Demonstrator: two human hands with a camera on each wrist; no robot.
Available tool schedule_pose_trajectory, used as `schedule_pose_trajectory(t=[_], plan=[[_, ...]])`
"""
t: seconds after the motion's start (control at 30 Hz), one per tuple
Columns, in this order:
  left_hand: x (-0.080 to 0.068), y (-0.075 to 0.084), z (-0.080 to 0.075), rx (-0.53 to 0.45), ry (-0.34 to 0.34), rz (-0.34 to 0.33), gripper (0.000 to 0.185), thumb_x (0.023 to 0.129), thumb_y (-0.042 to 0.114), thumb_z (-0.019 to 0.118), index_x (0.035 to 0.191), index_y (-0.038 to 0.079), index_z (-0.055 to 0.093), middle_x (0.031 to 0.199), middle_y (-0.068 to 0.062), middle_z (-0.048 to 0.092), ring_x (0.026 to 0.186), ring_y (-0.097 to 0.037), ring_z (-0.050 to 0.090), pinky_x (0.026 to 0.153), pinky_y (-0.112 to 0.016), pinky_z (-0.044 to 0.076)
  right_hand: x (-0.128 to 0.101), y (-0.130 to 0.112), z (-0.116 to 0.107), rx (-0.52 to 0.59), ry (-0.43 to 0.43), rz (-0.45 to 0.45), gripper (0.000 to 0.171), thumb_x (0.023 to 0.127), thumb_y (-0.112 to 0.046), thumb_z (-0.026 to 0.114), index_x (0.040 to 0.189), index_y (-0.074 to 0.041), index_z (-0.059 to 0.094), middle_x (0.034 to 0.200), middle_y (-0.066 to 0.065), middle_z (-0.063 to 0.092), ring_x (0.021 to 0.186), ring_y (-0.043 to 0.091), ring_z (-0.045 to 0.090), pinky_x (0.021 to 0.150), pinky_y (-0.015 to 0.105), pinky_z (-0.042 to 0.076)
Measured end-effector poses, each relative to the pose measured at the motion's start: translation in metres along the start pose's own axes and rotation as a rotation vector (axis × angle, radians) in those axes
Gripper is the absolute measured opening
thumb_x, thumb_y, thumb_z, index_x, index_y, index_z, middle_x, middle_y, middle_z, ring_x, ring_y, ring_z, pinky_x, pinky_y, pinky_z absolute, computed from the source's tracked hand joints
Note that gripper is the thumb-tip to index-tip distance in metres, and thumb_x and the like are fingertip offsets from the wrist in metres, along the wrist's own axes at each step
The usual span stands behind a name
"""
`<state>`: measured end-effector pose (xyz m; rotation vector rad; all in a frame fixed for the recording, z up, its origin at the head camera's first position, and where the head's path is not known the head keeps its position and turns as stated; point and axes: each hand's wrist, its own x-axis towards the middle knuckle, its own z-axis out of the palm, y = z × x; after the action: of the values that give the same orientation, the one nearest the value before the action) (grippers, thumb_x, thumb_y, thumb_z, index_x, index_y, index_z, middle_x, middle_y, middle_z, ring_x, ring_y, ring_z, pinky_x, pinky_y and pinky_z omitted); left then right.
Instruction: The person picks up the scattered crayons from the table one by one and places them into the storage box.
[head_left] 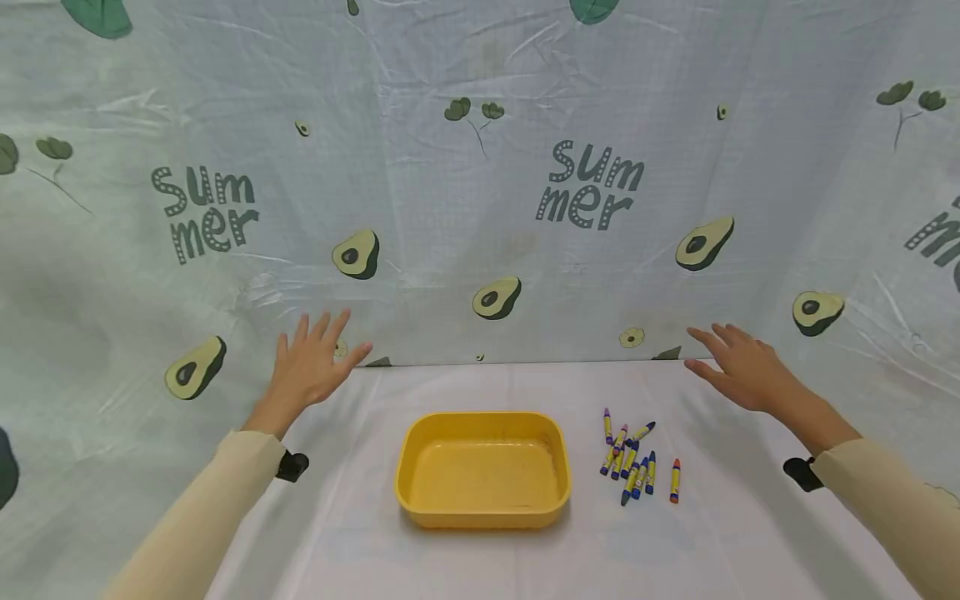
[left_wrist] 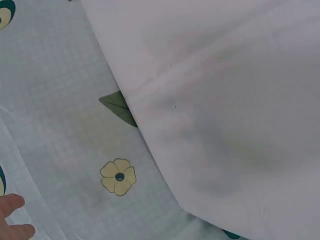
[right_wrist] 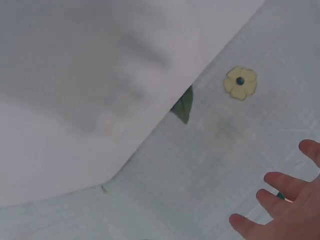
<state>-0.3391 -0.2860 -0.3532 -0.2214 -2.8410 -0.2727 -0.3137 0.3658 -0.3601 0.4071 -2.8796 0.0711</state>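
Covering the back and both sides, a printed sheet (head_left: pixel 480 192) with avocados and the word "Summer" walls in the scene, so everything in play sits on the white worktop (head_left: pixel 480 558) in front of it.

On that worktop the yellow tub (head_left: pixel 483 471) is the largest thing, set near the middle between the two arms. It stands upright with its opening facing up and nothing visible inside, which seems to make it a ready receiver for small items. Its long axis runs left to right across the worktop.

Just to the right of the tub, apart from its wall, lies a loose cluster of crayons (head_left: pixel 633 457). They lie flat, most with their long axes running roughly front to back and tips fanned slightly apart; one orange-tipped crayon (head_left: pixel 675 481) lies a little off to the right of the rest, also front to back. Being on the right, they sit nearer the right hand's side.

The left hand (head_left: pixel 311 362) is raised near the back sheet, fingers spread and straight, holding nothing; the left wrist view shows only two fingertips (left_wrist: pixel 12 202) at the edge, over the sheet. The right hand (head_left: pixel 738 367) hovers beyond the crayons, palm down, fingers extended and loosely parted, also holding nothing, as the right wrist view confirms. Both hands are well apart from tub and crayons.
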Motion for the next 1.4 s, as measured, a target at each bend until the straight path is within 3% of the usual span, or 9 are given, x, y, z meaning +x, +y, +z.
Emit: schedule_pose_trajectory(t=[0.23,0.47,0.6,0.73,0.8,0.93,1.1,1.3,1.4], plan=[[-0.024,0.013,0.014,-0.165,0.037,-0.005,0.085,0.104,0.067,0.037,0.166,0.012,0.021,0.165,-0.028,0.033,0.149,-0.054,0.031,0.115,-0.079,0.024,-0.023,-0.025,0.009,0.136,-0.014,-0.011,0.067,0.104,-0.044,0.059,0.154,-0.003,0.041,0.156,0.038,0.037,0.14,0.06,0.038,0.108,0.077,0.037],[-0.047,0.028,0.036,-0.306,-0.048,-0.05,0.08,0.106,0.065,0.033,0.167,0.015,0.02,0.166,-0.025,0.032,0.15,-0.05,0.034,0.116,-0.075,0.03,-0.043,-0.047,0.023,0.207,-0.049,-0.002,0.063,0.101,-0.042,0.064,0.151,-0.006,0.047,0.148,0.03,0.051,0.129,0.05,0.056,0.098,0.069,0.052],[-0.057,0.034,0.047,-0.479,-0.102,-0.096,0.073,0.108,0.061,0.03,0.166,0.016,0.022,0.163,-0.025,0.038,0.146,-0.048,0.042,0.116,-0.068,0.038,-0.047,-0.054,0.033,0.247,-0.039,-0.016,0.057,0.1,-0.034,0.068,0.147,-0.006,0.052,0.141,0.026,0.058,0.121,0.044,0.063,0.092,0.062,0.057],[-0.065,0.042,0.059,-0.683,-0.159,-0.16,0.069,0.108,0.061,0.028,0.165,0.021,0.026,0.159,-0.024,0.045,0.135,-0.045,0.056,0.101,-0.054,0.057,-0.049,-0.059,0.044,0.296,-0.056,-0.011,0.051,0.098,-0.028,0.07,0.142,-0.004,0.057,0.138,0.025,0.062,0.118,0.042,0.065,0.09,0.059,0.06],[-0.068,0.048,0.064,-0.796,-0.194,-0.196,0.069,0.107,0.062,0.03,0.164,0.024,0.027,0.157,-0.024,0.047,0.13,-0.043,0.06,0.091,-0.047,0.063,-0.05,-0.062,0.05,0.324,-0.068,-0.006,0.049,0.098,-0.026,0.07,0.139,-0.003,0.058,0.137,0.025,0.062,0.117,0.043,0.065,0.09,0.059,0.059],[-0.073,0.061,0.073,-0.962,-0.269,-0.25,0.072,0.104,0.063,0.043,0.163,0.026,0.029,0.157,-0.023,0.047,0.128,-0.04,0.061,0.092,-0.046,0.063,-0.053,-0.068,0.06,0.351,-0.092,0.011,0.047,0.098,-0.025,0.069,0.139,-0.003,0.059,0.136,0.024,0.063,0.117,0.042,0.065,0.092,0.059,0.058],[-0.081,0.076,0.083,-0.981,-0.325,-0.239,0.067,0.103,0.047,0.056,0.162,0.024,0.033,0.153,-0.021,0.052,0.131,-0.035,0.058,0.097,-0.045,0.06,-0.052,-0.071,0.069,0.421,-0.11,0.012,0.043,0.099,-0.023,0.068,0.137,-0.003,0.061,0.135,0.022,0.063,0.118,0.042,0.064,0.093,0.059,0.058],[-0.083,0.085,0.094,-0.97,-0.317,-0.158,0.053,0.109,0.025,0.049,0.161,0.02,0.038,0.148,-0.021,0.057,0.125,-0.031,0.062,0.106,-0.049,0.054,-0.043,-0.071,0.072,0.458,-0.076,-0.005,0.034,0.098,-0.017,0.068,0.13,-0.004,0.066,0.131,0.02,0.066,0.117,0.041,0.064,0.095,0.059,0.058],[-0.082,0.087,0.1,-0.978,-0.317,-0.117,0.049,0.111,0.022,0.044,0.16,0.018,0.04,0.154,-0.018,0.052,0.135,-0.033,0.056,0.118,-0.056,0.043,-0.038,-0.071,0.073,0.411,-0.072,-0.017,0.03,0.095,-0.01,0.069,0.125,-0.005,0.069,0.127,0.02,0.067,0.115,0.041,0.064,0.095,0.061,0.056]])
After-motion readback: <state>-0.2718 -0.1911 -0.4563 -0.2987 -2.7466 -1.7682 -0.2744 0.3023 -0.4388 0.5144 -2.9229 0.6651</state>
